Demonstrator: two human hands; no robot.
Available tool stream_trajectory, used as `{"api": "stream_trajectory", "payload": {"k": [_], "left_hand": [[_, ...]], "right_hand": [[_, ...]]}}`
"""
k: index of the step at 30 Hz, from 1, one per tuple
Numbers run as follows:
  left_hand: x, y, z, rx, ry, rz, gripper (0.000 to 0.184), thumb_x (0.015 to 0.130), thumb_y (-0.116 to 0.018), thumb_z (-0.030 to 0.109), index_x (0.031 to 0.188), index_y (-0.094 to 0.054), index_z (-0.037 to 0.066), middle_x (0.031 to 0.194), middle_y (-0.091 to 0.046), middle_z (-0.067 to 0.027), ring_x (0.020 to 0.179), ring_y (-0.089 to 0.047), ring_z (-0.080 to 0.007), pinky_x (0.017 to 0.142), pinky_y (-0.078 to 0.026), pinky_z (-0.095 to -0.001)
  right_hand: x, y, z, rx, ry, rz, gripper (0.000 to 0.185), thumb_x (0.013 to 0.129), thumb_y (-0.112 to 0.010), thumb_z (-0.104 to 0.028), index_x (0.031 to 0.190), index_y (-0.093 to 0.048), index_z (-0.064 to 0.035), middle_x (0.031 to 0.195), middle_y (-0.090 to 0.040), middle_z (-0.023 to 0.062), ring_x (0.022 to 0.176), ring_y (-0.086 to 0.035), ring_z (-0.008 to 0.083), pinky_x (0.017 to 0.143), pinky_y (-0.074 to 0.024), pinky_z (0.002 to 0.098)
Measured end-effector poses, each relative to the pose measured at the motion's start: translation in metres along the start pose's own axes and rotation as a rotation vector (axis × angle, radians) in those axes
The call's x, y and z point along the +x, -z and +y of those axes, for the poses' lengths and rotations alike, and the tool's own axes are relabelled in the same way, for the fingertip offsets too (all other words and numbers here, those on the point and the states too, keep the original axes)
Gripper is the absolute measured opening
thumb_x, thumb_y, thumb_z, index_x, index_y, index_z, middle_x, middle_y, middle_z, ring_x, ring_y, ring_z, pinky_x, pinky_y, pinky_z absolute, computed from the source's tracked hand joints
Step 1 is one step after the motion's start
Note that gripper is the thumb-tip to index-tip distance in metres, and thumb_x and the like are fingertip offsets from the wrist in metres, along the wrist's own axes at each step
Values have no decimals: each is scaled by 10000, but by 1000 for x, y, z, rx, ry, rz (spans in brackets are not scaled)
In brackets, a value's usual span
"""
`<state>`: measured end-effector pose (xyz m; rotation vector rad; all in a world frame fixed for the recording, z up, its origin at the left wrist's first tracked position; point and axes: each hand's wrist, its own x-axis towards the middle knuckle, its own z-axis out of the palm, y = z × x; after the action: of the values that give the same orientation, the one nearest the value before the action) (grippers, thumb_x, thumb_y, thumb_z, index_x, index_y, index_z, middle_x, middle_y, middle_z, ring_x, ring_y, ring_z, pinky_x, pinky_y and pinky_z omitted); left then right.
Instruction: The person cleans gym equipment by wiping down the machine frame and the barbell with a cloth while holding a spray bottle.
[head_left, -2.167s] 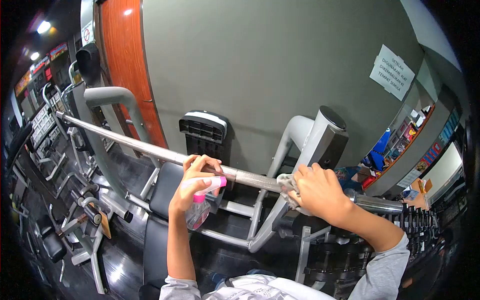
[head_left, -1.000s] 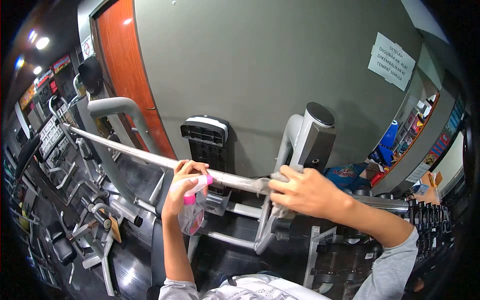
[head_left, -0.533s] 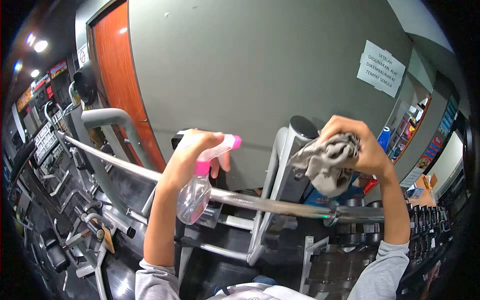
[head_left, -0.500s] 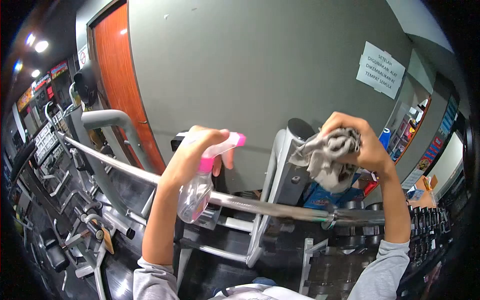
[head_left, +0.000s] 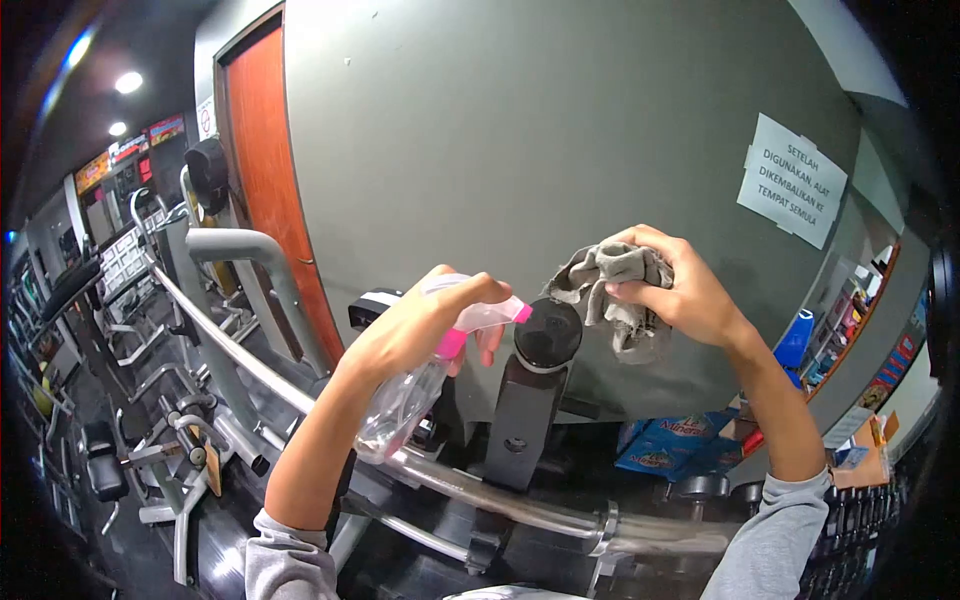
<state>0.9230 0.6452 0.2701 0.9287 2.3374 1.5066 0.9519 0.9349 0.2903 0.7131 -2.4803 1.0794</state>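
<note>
My left hand (head_left: pixel 430 315) is wrapped round the neck of a clear spray bottle (head_left: pixel 400 405) with a pink collar and nozzle tip, which points right. A crumpled grey cloth (head_left: pixel 625 295) is gripped in my right hand (head_left: pixel 690 290), raised to the right of the nozzle. Between the two hands stands the round black cap (head_left: pixel 548 335) of a machine upright, with the cloth's edge close to it. The long metal bar (head_left: pixel 500 495) runs below both hands, and neither hand touches it.
Behind is a grey wall (head_left: pixel 520 150) with a paper sign (head_left: pixel 792 180) and a red-brown door (head_left: pixel 275 170). Gym machines fill the left side. At the right are blue packs (head_left: pixel 670 445), an open cardboard box (head_left: pixel 865 455) and a rack of dumbbells (head_left: pixel 850 530).
My right hand has lifted the cloth off the bar. My left hand has left the bar too, raising the bottle and moving right. The view has shifted, bringing the upright's cap between the hands.
</note>
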Motion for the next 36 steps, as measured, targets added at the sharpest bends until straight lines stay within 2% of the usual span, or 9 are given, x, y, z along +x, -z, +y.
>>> {"api": "stream_trajectory", "payload": {"k": [3,6,10,14,16,26,30,32,36], "left_hand": [[-10,-5,-14,66,-117,146,420,1011,-456,342,1060,-671,-15,737,-668,-93,548,-581,-173,522,-496,-304],[-27,-7,-3,-88,44,228,465,989,-485,385,974,-700,-27,714,-679,-101,530,-577,-171,513,-489,-294],[-49,-8,-6,-118,26,277,463,977,-515,372,931,-710,-46,711,-690,-123,508,-596,-171,475,-472,-277],[-64,-9,-20,-96,18,275,506,964,-534,413,851,-720,-44,716,-703,-138,503,-616,-179,470,-485,-281],[-70,-16,-22,-106,48,334,526,961,-528,421,825,-720,-49,723,-710,-146,498,-621,-182,471,-490,-280],[-81,-28,-47,-261,-5,457,620,946,-449,492,876,-708,-68,697,-698,-201,469,-634,-238,414,-494,-295],[-82,-34,-54,-386,-44,489,667,959,-425,501,910,-690,-109,709,-690,-236,478,-645,-257,415,-512,-307],[-82,-35,-58,-414,-71,507,681,959,-411,507,925,-682,-117,733,-694,-246,501,-656,-265,424,-519,-311],[-85,-31,-61,-412,-105,452,697,958,-401,516,938,-675,-125,752,-697,-251,508,-654,-270,425,-512,-311]], "right_hand": [[13,-5,12,-41,41,-56,298,878,-748,-194,1132,-725,-40,1035,-716,96,933,-679,197,865,-524,345],[22,-21,11,-149,29,-208,305,886,-736,-234,1123,-737,-42,1066,-713,124,954,-688,250,883,-524,378],[21,-43,-6,-183,94,-213,292,877,-707,-242,1093,-744,-50,1081,-706,139,998,-677,358,905,-530,428],[7,-43,-9,-233,406,-186,291,838,-711,-217,1081,-747,-62,1086,-713,122,1013,-680,340,906,-537,424],[2,-37,-5,-83,606,-260,358,742,-759,-84,1099,-753,-60,1082,-733,90,1006,-689,285,876,-550,411],[24,-47,16,-120,205,-118,263,853,-700,-223,1045,-771,-58,1028,-740,113,908,-719,302,858,-557,389],[8,-51,-8,-45,373,-181,244,809,-723,-232,1002,-776,-94,998,-734,97,909,-707,300,830,-557,404],[-1,-53,-8,-102,672,-142,273,765,-751,-215,1013,-772,-102,993,-733,94,927,-704,298,821,-558,410],[6,-46,22,-51,669,-65,268,757,-754,-153,1014,-766,-77,1009,-738,106,925,-706,279,821,-569,387]]}}
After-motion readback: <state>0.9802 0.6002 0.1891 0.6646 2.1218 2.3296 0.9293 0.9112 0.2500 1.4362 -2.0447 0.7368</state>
